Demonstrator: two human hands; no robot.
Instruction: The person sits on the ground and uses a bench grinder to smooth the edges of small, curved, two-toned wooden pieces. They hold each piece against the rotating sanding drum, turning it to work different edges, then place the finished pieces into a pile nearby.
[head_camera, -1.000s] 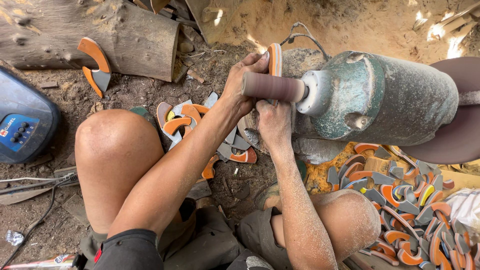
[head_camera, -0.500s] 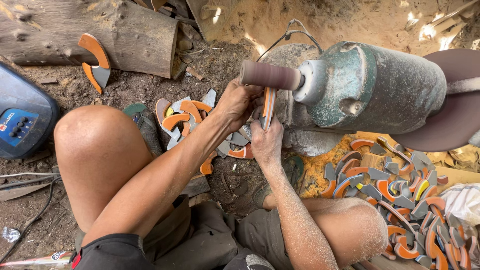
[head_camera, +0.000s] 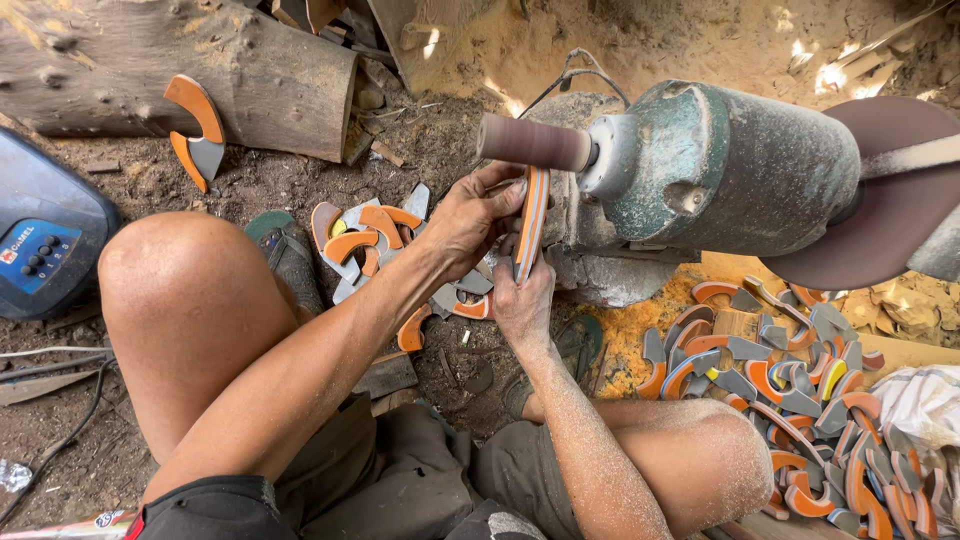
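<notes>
Head view: at frame centre, a curved orange-and-grey piece (head_camera: 531, 222) is grasped by the left hand (head_camera: 470, 222) and right hand (head_camera: 523, 300), just below the sanding drum (head_camera: 533, 143).

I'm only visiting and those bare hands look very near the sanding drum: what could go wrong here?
The left hand and right hand hold the curved orange piece just under the sanding drum; a slip could scrape fingers. Loose pieces lie underfoot, and sawdust coats the ground.

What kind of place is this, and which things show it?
Probably a small, informal outdoor workshop: a green motor with a sanding drum, a log on the dirt floor, and piles of curved orange-and-grey pieces.
</notes>
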